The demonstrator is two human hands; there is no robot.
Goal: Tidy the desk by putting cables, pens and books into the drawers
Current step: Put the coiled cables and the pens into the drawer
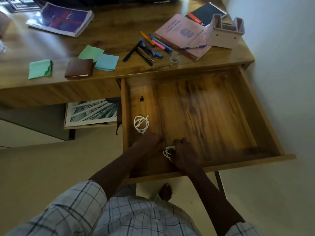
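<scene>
The wooden drawer (245, 106) on the right stands pulled out. A coiled white cable (141, 124) lies on its floor at the left, past a small black adapter (141, 99). Both my hands are down at the drawer's near edge. My right hand (183, 153) holds a second coiled white cable (167, 152). My left hand (150, 142) is beside it with fingers curled; whether it touches the cable is hidden. On the desk lie several pens (148, 48), a pink book (183, 35), a black book (207, 13), a thick purple book (63, 18) and a brown notebook (79, 68).
Green and blue paper sheets (98, 56) lie near the desk's front edge. A white holder (225, 32) stands on the pink book's far right, and a clear tape roll (174, 60) sits near the pens. The left drawer holds a picture book (92, 111). A wall runs along the right.
</scene>
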